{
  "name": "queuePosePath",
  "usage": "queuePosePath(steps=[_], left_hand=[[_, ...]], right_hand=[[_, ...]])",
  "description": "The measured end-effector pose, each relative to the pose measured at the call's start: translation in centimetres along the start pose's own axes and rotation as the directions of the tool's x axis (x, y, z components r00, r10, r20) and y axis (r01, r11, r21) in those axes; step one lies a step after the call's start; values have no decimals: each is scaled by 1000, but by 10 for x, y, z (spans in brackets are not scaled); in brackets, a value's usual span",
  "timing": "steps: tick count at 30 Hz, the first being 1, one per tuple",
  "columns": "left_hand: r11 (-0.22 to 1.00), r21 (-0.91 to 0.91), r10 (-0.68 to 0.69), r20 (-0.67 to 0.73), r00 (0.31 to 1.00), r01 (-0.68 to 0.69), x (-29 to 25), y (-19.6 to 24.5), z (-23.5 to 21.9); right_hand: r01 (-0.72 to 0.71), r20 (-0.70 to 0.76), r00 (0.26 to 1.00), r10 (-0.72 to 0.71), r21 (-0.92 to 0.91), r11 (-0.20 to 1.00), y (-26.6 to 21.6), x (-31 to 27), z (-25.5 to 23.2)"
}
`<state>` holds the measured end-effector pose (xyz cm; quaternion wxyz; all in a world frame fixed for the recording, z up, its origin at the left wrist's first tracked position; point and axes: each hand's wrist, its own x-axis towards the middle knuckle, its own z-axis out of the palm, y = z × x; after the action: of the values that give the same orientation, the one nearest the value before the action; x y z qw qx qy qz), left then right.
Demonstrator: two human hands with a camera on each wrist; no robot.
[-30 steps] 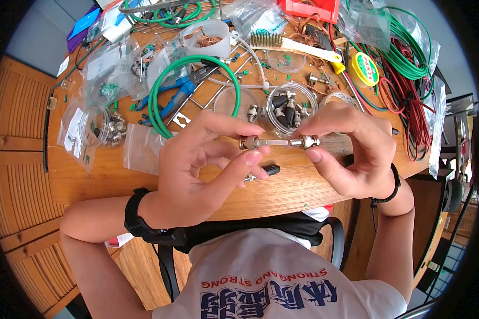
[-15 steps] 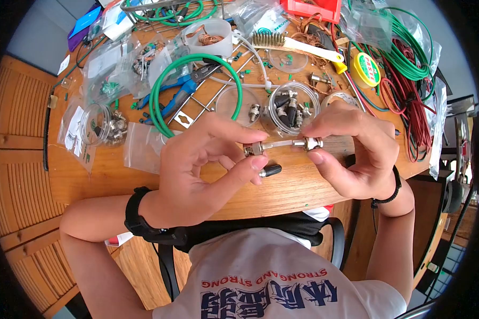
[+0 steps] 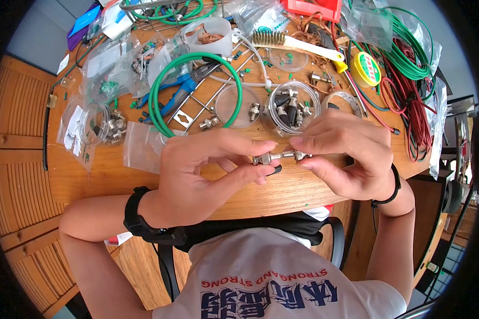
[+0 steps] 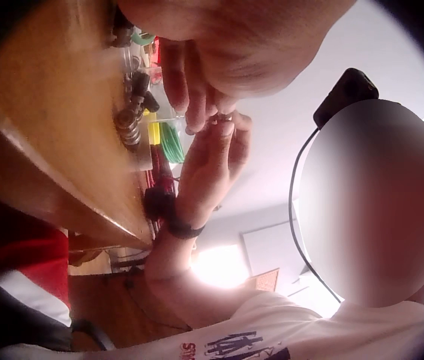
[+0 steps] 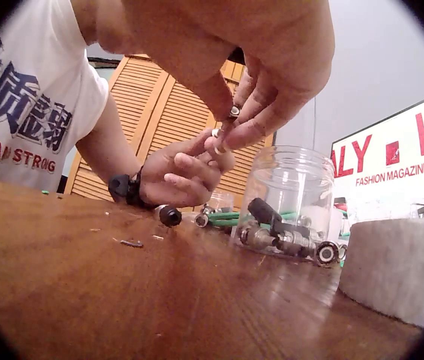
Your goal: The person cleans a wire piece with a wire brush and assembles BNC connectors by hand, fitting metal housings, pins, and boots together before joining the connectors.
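In the head view my left hand (image 3: pixel 189 170) pinches a metal BNC-style connector (image 3: pixel 262 159) between thumb and index finger. Opposite it, my right hand (image 3: pixel 356 157) pinches a second small metal connector (image 3: pixel 303 155), mostly hidden by the fingertips. A thin pale tube or pin (image 3: pixel 283 155) bridges the short gap between both pieces, held above the table. Just beyond the left fingertips lies a connector with a black boot (image 3: pixel 274 170), partly covered by the hand; the right wrist view shows this black-ended piece (image 5: pixel 169 216) on the tabletop.
A clear jar (image 5: pixel 293 172) of connectors stands behind the hands, beside a shallow clear lid (image 3: pixel 223 103). Green cable (image 3: pixel 153 101), blue-handled pliers (image 3: pixel 181 95), a wire brush (image 3: pixel 303 47), a yellow paste tub (image 3: pixel 365 70) and red cable (image 3: pixel 412 117) crowd the back.
Both hands have come closer together and slightly lower, narrowing the gap between the two connectors. A loose connector by the green cable, earlier behind the left hand, now shows.
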<state>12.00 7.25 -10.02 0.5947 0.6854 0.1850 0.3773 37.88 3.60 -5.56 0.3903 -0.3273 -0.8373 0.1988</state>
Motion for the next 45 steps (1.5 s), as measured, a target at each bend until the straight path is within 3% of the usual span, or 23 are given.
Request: queuePosePath(steps=[7, 14, 16, 26, 35, 37, 38, 40, 42, 44, 45], left_hand=[[993, 119, 8, 14, 1000, -10, 0, -3, 0], [995, 4, -97, 97, 991, 97, 0, 1, -2], [989, 34, -149, 106, 983, 146, 1, 1, -1], [984, 119, -149, 144, 978, 132, 5, 6, 1], [983, 8, -185, 127, 975, 185, 3, 6, 4], [947, -45, -314, 71, 947, 318, 4, 10, 5], [947, -46, -315, 72, 946, 319, 5, 10, 5], [959, -68, -274, 36, 961, 275, 6, 10, 4], [943, -174, -293, -22, 956, 285, 3, 6, 7], [969, -144, -209, -48, 977, 200, 3, 5, 6], [969, -145, -210, -49, 977, 201, 3, 6, 6]], right_hand=[[11, 5, 1000, -11, -5, 1000, 0, 1, 0], [8, 12, 1000, -7, -23, 1000, -2, 2, 0], [-24, -45, 999, 23, -21, 999, -4, 1, 2], [53, 11, 999, -54, 16, 998, -3, 2, 1], [66, -12, 998, -66, -17, 998, -3, 2, -1], [-64, -41, 997, 61, -81, 995, -7, 2, -7], [-66, -41, 997, 62, -80, 995, -8, 2, -11], [-78, 152, 984, 92, -93, 993, -9, 3, -17], [-24, 137, 990, 26, -19, 1000, -1, -4, -6], [-48, 408, 909, 87, -103, 993, -2, -7, -6], [-50, 409, 908, 95, -119, 992, 1, -11, -2]])
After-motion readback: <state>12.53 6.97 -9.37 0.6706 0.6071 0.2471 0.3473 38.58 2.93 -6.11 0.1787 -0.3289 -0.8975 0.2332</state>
